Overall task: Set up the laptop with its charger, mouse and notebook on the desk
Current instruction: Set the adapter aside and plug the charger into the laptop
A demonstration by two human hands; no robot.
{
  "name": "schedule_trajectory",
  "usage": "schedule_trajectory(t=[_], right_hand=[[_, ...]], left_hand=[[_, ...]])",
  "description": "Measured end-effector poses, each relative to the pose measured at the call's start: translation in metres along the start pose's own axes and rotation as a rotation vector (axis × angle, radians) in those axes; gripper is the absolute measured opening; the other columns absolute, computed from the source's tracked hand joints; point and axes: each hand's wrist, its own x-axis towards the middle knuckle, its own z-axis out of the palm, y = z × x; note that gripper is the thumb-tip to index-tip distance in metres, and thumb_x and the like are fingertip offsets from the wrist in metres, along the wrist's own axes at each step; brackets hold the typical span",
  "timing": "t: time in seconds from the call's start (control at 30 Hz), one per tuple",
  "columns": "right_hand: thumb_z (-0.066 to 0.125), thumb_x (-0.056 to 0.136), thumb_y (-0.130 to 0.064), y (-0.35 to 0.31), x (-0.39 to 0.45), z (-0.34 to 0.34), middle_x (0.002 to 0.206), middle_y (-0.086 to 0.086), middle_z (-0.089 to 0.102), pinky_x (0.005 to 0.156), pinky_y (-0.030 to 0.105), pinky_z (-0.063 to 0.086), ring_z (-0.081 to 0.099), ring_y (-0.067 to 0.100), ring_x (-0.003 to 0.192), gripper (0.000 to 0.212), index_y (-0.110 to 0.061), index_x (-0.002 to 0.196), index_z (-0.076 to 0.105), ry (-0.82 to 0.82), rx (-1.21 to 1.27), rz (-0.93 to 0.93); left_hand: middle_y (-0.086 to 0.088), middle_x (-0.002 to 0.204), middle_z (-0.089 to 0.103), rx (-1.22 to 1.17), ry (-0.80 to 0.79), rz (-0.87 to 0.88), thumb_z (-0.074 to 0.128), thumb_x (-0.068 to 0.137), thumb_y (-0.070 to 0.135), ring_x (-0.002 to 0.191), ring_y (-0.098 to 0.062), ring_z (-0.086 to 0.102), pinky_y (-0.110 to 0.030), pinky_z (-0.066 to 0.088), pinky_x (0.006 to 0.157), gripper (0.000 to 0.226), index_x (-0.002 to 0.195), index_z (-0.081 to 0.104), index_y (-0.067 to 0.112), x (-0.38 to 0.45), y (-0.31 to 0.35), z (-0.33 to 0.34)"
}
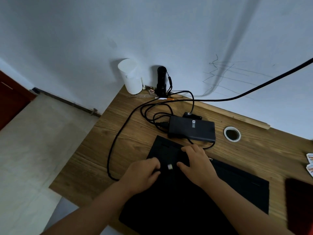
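A closed black laptop (237,189) lies on the wooden desk (94,150), near its front edge. Behind it sits the black charger brick (192,128), with its black cable (116,134) looping over the desk's left part. My left hand (142,175) pinches the cable's end, and the silver plug tip (169,166) sticks out beside my fingers, over the laptop's left rear corner. My right hand (196,163) rests flat on the laptop lid just right of the plug. A dark red notebook (299,200) shows at the right edge. No mouse is in view.
A white cup (131,76) and a black flashlight (161,80) stand at the desk's back left corner against the wall. A round cable hole (232,134) is right of the charger. Small cards (310,163) lie at the far right. A thick black cord (254,92) crosses the wall.
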Motion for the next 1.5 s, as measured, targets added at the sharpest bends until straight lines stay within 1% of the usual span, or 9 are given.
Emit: schedule_trajectory(t=[0.1, 0.23, 0.3, 0.43, 0.5, 0.63, 0.83, 1.3, 1.5], right_hand=[[0.061, 0.083, -0.037, -0.004, 0.008, 0.002, 0.135, 0.003, 0.044, 0.106, 0.030, 0.030, 0.035, 0.020, 0.126, 0.056, -0.017, 0.132, 0.041, -0.024, 0.001, 0.005], [0.062, 0.081, -0.039, -0.011, 0.023, 0.003, 0.136, 0.001, 0.043, 0.106, 0.032, 0.030, 0.034, 0.020, 0.127, 0.060, -0.019, 0.133, 0.040, -0.036, 0.020, 0.001], [0.063, 0.080, -0.041, -0.014, 0.031, 0.003, 0.136, 0.001, 0.043, 0.106, 0.035, 0.030, 0.034, 0.021, 0.127, 0.062, -0.020, 0.133, 0.040, -0.044, 0.016, -0.007], [0.065, 0.078, -0.041, -0.019, 0.046, 0.006, 0.142, 0.003, 0.041, 0.109, 0.037, 0.028, 0.033, 0.022, 0.131, 0.071, -0.020, 0.139, 0.033, -0.161, 0.041, 0.001], [0.066, 0.078, -0.040, -0.022, 0.052, 0.007, 0.144, 0.003, 0.039, 0.109, 0.038, 0.029, 0.032, 0.023, 0.131, 0.074, -0.020, 0.140, 0.031, -0.203, 0.075, 0.011], [0.068, 0.077, -0.035, -0.024, 0.058, 0.009, 0.143, 0.003, 0.040, 0.108, 0.038, 0.030, 0.031, 0.023, 0.131, 0.075, -0.022, 0.141, 0.030, -0.207, 0.097, 0.014], [0.069, 0.077, -0.034, -0.023, 0.060, 0.013, 0.143, 0.001, 0.041, 0.109, 0.038, 0.030, 0.031, 0.022, 0.131, 0.075, -0.023, 0.140, 0.031, -0.192, 0.117, 0.020], [0.069, 0.076, -0.035, -0.023, 0.060, 0.017, 0.144, -0.002, 0.039, 0.110, 0.040, 0.029, 0.030, 0.020, 0.132, 0.076, -0.025, 0.141, 0.029, -0.182, 0.116, 0.001], [0.067, 0.079, -0.034, -0.023, 0.060, 0.018, 0.147, -0.002, 0.035, 0.112, 0.042, 0.025, 0.025, 0.020, 0.135, 0.077, -0.025, 0.143, 0.025, -0.197, 0.092, -0.008]], left_hand=[[0.002, 0.079, 0.059, -0.032, 0.108, -0.116, 0.053, 0.089, 0.019, 0.068, -0.014, 0.056, -0.031, 0.046, 0.062, 0.007, 0.095, 0.051, 0.020, 0.007, -0.024, -0.015], [-0.003, 0.094, 0.066, -0.024, 0.193, -0.121, 0.056, 0.087, 0.010, 0.085, -0.012, 0.058, -0.034, 0.051, 0.075, 0.018, 0.101, 0.062, 0.018, 0.014, -0.070, -0.029], [-0.003, 0.100, 0.068, -0.007, 0.185, -0.073, 0.056, 0.086, 0.009, 0.091, -0.008, 0.056, -0.030, 0.049, 0.080, 0.022, 0.104, 0.064, 0.020, 0.016, -0.085, -0.033], [0.002, 0.099, 0.066, 0.000, 0.150, -0.024, 0.041, 0.085, 0.036, 0.089, -0.010, 0.058, -0.030, 0.051, 0.078, 0.032, 0.106, 0.063, 0.025, 0.021, -0.096, -0.037], [0.000, 0.099, 0.064, 0.008, 0.145, -0.008, 0.038, 0.084, 0.040, 0.087, -0.012, 0.059, -0.031, 0.053, 0.074, 0.038, 0.107, 0.064, 0.023, 0.026, -0.099, -0.036], [0.000, 0.092, 0.065, 0.018, 0.173, 0.101, 0.044, 0.087, 0.032, 0.079, -0.010, 0.059, -0.025, 0.051, 0.067, 0.029, 0.105, 0.064, 0.021, 0.034, -0.097, -0.035], [-0.002, 0.090, 0.067, 0.024, 0.204, 0.149, 0.049, 0.086, 0.027, 0.081, -0.009, 0.058, -0.026, 0.051, 0.068, 0.025, 0.100, 0.067, 0.017, 0.037, -0.100, -0.034], [0.003, 0.091, 0.064, -0.093, 0.145, 0.063, 0.049, 0.082, 0.033, 0.087, -0.005, 0.052, -0.029, 0.050, 0.076, 0.028, 0.102, 0.067, 0.023, 0.041, -0.102, -0.032], [-0.001, 0.088, 0.066, -0.074, 0.127, 0.082, 0.051, 0.082, 0.032, 0.085, -0.004, 0.049, -0.028, 0.047, 0.074, 0.029, 0.098, 0.069, 0.017, 0.042, -0.098, -0.034]])
